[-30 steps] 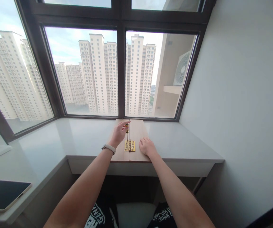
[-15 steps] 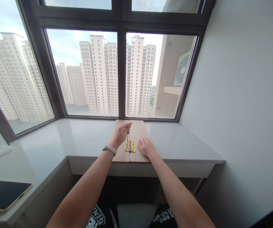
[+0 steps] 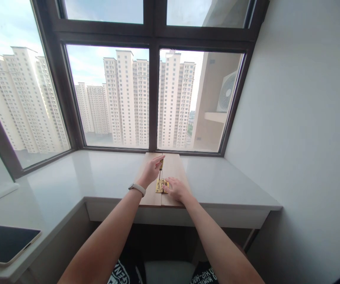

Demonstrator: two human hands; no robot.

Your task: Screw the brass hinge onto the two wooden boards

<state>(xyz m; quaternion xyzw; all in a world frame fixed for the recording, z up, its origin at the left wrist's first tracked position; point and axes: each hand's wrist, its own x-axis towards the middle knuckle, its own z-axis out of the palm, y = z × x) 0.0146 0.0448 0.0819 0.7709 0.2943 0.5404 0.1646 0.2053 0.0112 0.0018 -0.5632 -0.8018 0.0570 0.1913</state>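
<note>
Two light wooden boards (image 3: 174, 162) lie side by side on the white sill. A gold hinge (image 3: 159, 187) lies flat across the seam between them, near their front edge. My left hand (image 3: 151, 170) is closed around the handle of a screwdriver (image 3: 161, 164), which stands upright with its shaft down on the hinge's left leaf. My right hand (image 3: 177, 189) rests on the right board with fingers spread, its fingertips over the right leaf of the hinge, partly covering it. Nothing is seen held in it.
The white sill (image 3: 217, 181) runs beneath a dark-framed window (image 3: 153, 94). At the lower left a dark tablet (image 3: 7, 243) lies on the side ledge. A pale wall (image 3: 300, 118) rises on the right.
My right hand has moved left from the bare board onto the hinge's right leaf. My left hand still grips the upright screwdriver. The view has tilted slightly upward.
</note>
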